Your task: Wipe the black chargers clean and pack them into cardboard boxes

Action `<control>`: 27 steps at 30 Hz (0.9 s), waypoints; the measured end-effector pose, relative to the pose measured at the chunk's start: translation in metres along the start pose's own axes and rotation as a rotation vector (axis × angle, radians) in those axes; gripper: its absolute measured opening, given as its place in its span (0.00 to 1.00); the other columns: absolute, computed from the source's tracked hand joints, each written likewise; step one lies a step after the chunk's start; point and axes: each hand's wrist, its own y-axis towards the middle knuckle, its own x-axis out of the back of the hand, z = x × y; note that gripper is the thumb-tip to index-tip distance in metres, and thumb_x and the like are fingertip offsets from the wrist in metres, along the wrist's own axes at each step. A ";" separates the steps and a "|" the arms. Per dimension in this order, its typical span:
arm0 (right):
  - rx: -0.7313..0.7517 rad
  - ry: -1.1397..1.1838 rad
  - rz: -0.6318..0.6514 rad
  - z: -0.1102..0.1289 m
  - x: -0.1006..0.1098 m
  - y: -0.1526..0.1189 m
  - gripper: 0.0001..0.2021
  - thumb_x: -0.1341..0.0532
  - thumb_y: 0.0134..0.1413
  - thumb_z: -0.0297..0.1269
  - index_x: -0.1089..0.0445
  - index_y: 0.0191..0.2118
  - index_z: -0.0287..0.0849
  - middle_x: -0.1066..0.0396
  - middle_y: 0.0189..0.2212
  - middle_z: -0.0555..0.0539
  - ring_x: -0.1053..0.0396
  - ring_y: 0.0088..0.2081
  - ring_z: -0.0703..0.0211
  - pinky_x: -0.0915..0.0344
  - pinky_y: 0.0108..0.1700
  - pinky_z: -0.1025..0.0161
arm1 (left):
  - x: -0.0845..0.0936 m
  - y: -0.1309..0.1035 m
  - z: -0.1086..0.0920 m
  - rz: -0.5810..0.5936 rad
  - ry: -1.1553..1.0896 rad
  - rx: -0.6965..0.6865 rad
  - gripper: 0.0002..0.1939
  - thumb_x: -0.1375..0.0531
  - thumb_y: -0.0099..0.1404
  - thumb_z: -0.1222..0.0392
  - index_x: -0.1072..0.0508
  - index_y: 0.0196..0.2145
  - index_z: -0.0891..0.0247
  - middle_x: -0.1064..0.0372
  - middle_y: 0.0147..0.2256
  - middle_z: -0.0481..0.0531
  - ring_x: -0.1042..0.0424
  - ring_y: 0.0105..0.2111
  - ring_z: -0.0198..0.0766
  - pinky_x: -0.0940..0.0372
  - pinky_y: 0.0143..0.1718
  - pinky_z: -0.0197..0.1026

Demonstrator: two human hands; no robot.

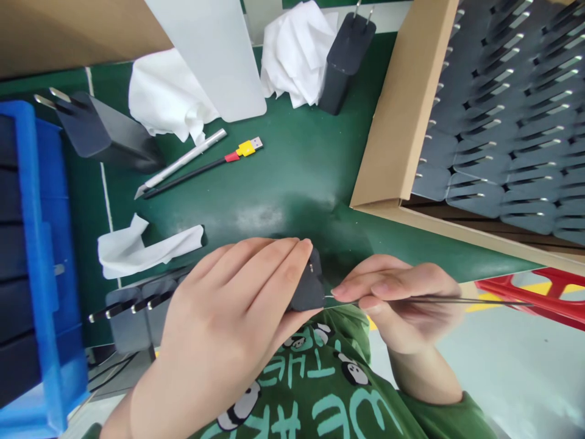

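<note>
My left hand (pixel 242 305) is wrapped round a black charger (pixel 311 283), and only its right end shows past the fingers. My right hand (pixel 397 292) pinches a pair of thin dark tweezers (pixel 457 300), whose rear end points right. The fine tip reaches the exposed end of the charger; whether it touches is too small to tell. Left of my left hand stand several black chargers (pixel 132 320) in a row, prongs pointing left. A curled white strip (pixel 150 250) lies just above them.
Further up the green table (pixel 292 183) lie a silver craft knife (pixel 183 161), a USB cable (pixel 205 169), white cloths (pixel 297 55) and loose chargers (pixel 107 134). A cardboard box (pixel 393 122) packed with chargers stands right, a blue bin (pixel 46 244) left. A red stool (pixel 548 299) is below right.
</note>
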 end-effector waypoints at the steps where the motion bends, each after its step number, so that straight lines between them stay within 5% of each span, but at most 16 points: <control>1: 0.003 -0.012 -0.006 0.000 0.000 0.000 0.20 0.34 0.50 0.18 0.27 0.47 0.42 0.19 0.37 0.46 0.22 0.34 0.57 0.23 0.31 0.62 | 0.000 0.000 0.000 0.000 -0.001 -0.001 0.21 0.38 0.68 0.52 0.28 0.51 0.71 0.23 0.46 0.59 0.24 0.43 0.47 0.32 0.44 0.49; 23: 0.026 -0.090 -0.007 0.000 -0.001 -0.001 0.18 0.34 0.51 0.21 0.27 0.48 0.44 0.19 0.36 0.47 0.22 0.32 0.57 0.24 0.28 0.62 | -0.001 0.001 0.000 0.012 0.001 -0.010 0.21 0.39 0.68 0.52 0.28 0.51 0.72 0.23 0.45 0.59 0.24 0.42 0.48 0.31 0.42 0.50; 27: 0.017 -0.056 -0.038 0.000 -0.001 0.000 0.13 0.34 0.54 0.23 0.28 0.44 0.44 0.19 0.34 0.48 0.23 0.29 0.58 0.26 0.27 0.62 | 0.003 -0.002 -0.004 -0.004 0.045 -0.004 0.25 0.37 0.66 0.51 0.30 0.54 0.73 0.27 0.50 0.64 0.27 0.49 0.53 0.33 0.51 0.54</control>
